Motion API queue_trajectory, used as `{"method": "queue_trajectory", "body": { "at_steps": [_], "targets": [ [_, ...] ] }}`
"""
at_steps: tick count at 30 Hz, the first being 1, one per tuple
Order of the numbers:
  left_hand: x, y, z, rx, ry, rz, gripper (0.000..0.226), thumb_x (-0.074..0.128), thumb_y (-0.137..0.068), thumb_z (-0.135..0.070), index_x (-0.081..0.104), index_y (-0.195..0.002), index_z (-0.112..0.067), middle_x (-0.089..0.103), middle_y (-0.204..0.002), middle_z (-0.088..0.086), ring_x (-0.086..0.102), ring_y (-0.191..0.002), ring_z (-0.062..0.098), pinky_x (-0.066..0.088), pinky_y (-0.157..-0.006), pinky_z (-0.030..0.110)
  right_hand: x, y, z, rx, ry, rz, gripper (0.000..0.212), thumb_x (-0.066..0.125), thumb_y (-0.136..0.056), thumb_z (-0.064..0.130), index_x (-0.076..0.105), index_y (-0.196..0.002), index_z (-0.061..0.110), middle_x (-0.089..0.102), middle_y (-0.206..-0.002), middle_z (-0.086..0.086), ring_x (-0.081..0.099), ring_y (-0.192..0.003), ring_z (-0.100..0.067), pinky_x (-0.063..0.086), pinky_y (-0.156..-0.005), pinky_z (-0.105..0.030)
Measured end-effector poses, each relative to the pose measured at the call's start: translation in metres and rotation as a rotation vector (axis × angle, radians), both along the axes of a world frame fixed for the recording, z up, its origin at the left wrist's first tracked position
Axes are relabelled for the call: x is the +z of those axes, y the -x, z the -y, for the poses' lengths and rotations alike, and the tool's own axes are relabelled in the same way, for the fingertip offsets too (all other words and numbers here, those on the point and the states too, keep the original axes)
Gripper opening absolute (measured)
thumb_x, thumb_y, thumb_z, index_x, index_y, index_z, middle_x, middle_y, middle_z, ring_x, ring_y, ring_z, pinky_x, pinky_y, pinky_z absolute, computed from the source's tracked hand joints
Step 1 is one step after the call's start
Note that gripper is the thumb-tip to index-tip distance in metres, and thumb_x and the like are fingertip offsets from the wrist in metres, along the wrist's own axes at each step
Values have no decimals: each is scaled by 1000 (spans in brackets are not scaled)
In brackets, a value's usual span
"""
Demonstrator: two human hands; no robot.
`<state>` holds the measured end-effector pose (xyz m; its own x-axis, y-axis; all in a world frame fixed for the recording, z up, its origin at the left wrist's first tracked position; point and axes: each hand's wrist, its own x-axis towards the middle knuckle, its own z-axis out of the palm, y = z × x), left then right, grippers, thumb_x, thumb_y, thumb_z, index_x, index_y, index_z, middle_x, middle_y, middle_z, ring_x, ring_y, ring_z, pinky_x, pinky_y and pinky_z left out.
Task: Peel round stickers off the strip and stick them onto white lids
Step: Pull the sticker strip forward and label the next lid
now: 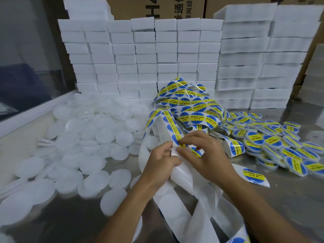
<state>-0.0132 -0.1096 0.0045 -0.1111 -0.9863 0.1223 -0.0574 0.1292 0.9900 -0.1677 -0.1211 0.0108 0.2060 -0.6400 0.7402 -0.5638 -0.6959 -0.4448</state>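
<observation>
A long white backing strip [182, 174] with round blue-and-yellow stickers [198, 118] lies tangled in the middle of the table. My left hand [162, 160] grips the bare white part of the strip. My right hand [203, 153] pinches the edge of a round sticker [178, 140] on the strip with thumb and forefinger. Plain white lids [98, 137] lie heaped on the left. Lids with stickers on them [273, 142] are piled on the right.
Stacks of white foam blocks [145, 55] form a wall behind the strip, with brown cartons [157, 7] behind them. A white rail [31, 111] borders the table on the left. Emptied strip [198, 213] trails toward the near edge over the metal tabletop [289, 199].
</observation>
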Motion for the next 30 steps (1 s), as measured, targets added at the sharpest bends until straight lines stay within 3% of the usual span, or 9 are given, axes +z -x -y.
{"method": "queue_trajectory", "body": {
  "at_steps": [2, 5, 8, 11, 13, 16, 20, 24, 30],
  "targets": [
    [0, 2, 0, 29, 68, 17, 9, 59, -88, -7, 55, -84, 1, 38, -72, 11, 35, -69, 24, 30, -57, 30, 0, 0, 0, -18, 41, -22, 12, 77, -84, 17, 79, -96, 13, 70, -92, 1, 65, -85, -11, 47, -72, -18],
    [-3, 1, 2, 64, 161, 83, 17, 54, -95, -5, 57, -78, -2, 47, -72, 17, 43, -68, 20, 35, -62, 34, -1, 0, 0, -12, 34, -8, 8, 76, -85, 14, 79, -93, 13, 69, -86, 1, 65, -78, -9, 49, -68, -21],
    [-6, -2, 5, 70, 183, 140, 11, 50, -92, 3, 58, -85, 1, 55, -81, 29, 48, -72, 20, 40, -68, 35, -1, -1, -1, -17, 18, -7, 6, 74, -86, 10, 78, -90, 13, 67, -80, 2, 60, -71, -6, 49, -64, -24],
    [-8, -2, 8, 102, 163, 158, 23, 51, -86, 0, 65, -93, -17, 59, -82, 27, 51, -70, 21, 41, -67, 34, 1, 0, 0, -72, -14, 77, 6, 74, -85, 9, 77, -85, 15, 66, -77, 3, 58, -67, -8, 47, -61, -20],
    [-10, -3, 11, 163, 171, 174, 29, 51, -80, -3, 63, -90, -27, 57, -68, 22, 48, -60, 18, 39, -61, 33, 3, 1, 0, -106, -136, 281, 6, 74, -85, 11, 77, -83, 16, 69, -74, 3, 59, -65, -7, 47, -61, -18],
    [-14, -6, 13, 251, 203, 238, 30, 53, -81, -2, 54, -84, -31, 51, -50, -3, 43, -49, 9, 36, -55, 28, 8, 9, 5, -105, -406, 725, 5, 73, -86, 15, 75, -82, 17, 69, -64, 8, 58, -55, -4, 50, -60, -20],
    [-17, -10, 10, 383, 313, 501, 26, 64, -82, -19, 43, -80, -33, 55, -62, -11, 51, -58, 6, 45, -60, 31, 14, 20, 6, -38, -597, 1065, 5, 77, -84, 20, 75, -86, 15, 70, -71, 2, 62, -64, -11, 56, -73, -29],
    [-14, -17, 8, 484, 448, 721, 21, 69, -81, -34, 52, -74, -25, 56, -74, -10, 52, -67, 11, 44, -61, 30, 16, 10, 0, 124, -618, 1079, 5, 73, -85, 12, 77, -84, 16, 76, -82, -4, 71, -75, -11, 55, -66, -18],
    [5, -25, 6, 557, 393, 702, 25, 66, -83, -37, 53, -63, -28, 61, -70, -12, 54, -63, 7, 37, -57, 23, 17, -3, -5, 248, -649, 1072, 18, 74, -76, 1, 81, -77, 17, 77, -85, -10, 75, -82, -20, 58, -71, -20]
  ]
}}
